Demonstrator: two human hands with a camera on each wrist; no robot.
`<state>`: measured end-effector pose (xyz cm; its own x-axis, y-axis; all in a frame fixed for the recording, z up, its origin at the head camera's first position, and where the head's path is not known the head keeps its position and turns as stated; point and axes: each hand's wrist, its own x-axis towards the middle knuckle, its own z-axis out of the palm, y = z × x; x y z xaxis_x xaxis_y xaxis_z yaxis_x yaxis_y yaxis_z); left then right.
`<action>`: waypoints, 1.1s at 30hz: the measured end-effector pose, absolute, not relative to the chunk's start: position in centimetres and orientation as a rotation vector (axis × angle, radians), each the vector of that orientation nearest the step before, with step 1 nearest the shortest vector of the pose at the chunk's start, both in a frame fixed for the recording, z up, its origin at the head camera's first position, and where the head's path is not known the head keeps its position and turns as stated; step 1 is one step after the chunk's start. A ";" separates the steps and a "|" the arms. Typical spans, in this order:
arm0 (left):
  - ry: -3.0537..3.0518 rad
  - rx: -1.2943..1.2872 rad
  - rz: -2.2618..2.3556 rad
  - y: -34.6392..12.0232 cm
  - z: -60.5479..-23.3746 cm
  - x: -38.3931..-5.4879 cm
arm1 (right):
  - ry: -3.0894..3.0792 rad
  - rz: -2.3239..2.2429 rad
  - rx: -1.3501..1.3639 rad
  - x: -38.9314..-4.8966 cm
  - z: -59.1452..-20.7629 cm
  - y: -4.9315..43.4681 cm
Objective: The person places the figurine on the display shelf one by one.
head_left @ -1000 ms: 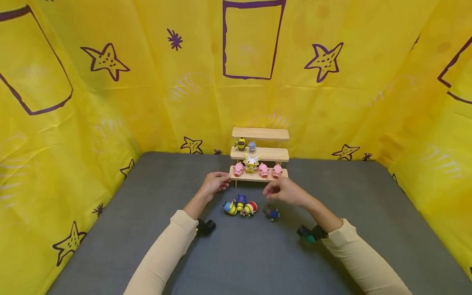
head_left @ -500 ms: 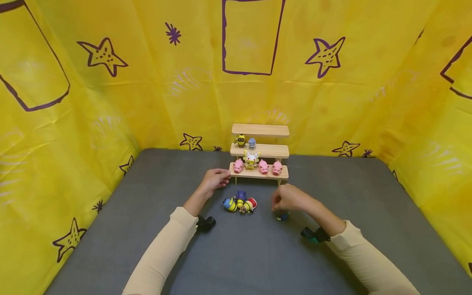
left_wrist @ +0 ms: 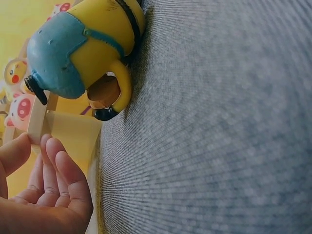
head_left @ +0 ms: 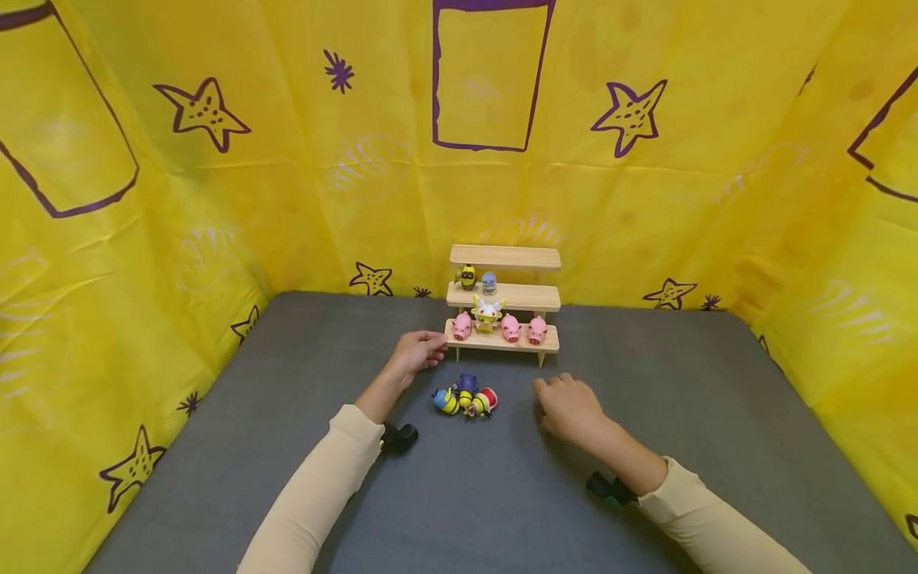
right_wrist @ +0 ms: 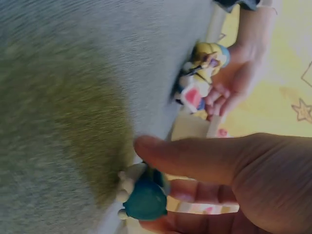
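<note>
My left hand (head_left: 418, 352) pinches the left end of the lowest step of a small wooden three-step display stand (head_left: 505, 296), thumb on one side and fingertips on the other. In the right wrist view, my right hand (right_wrist: 234, 180) holds a small toy figure (right_wrist: 146, 201), teal with a whitish part, between thumb and fingers close over the cloth. From the head view this figure is hidden under the hand. Between the hands several yellow toy figures lie in a cluster: one with a blue top (left_wrist: 58, 53), one in dark blue (head_left: 468, 384), one with a red part (head_left: 489, 397).
Pink toy pigs (head_left: 511, 328) and a white-and-yellow figure (head_left: 487, 313) stand on the lowest step. The middle step bears a yellow-and-black figure (head_left: 468, 277) and a bluish-grey one (head_left: 489, 282). Grey cloth (head_left: 459, 494) covers the table; yellow printed fabric (head_left: 358, 199) hangs around it.
My right hand has come down and rightward onto the small figure that lay right of the cluster, and its fingers have closed on it. The left hand keeps its place at the stand.
</note>
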<state>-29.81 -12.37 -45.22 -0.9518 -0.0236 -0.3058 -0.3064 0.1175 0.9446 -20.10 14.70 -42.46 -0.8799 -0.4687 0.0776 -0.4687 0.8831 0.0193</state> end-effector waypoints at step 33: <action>2.176 -0.324 1.911 -12.6 -44.9 -29.6 | -2.860 1.304 0.634 -24.0 -39.8 17.4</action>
